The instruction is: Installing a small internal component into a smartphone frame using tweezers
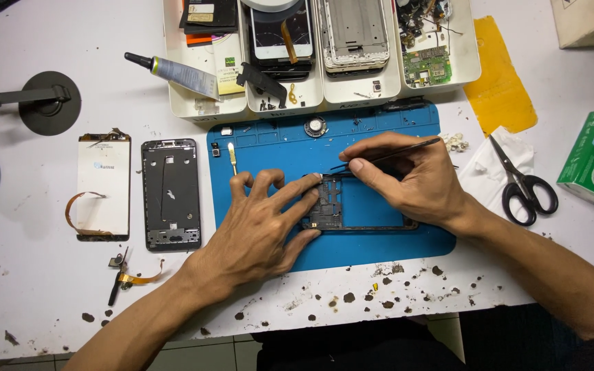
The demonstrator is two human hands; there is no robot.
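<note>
White bench, chipped and stained along its near edge, carries a blue mat (379,240) with a dark phone frame (328,206) lying at its middle. Left hand (259,230) spreads wide, fingertips pressing the frame's left end flat. Right hand (407,178) pinches black tweezers (393,154), tips at the frame's top-left corner beside the left forefinger. Working there seems to call for firm, even pressure from the left and a light, low tweezer angle, so the frame neither shifts nor flexes. Scissors (524,185) lie to the right; a bare chassis (170,194) and screen (103,185) rest left.
</note>
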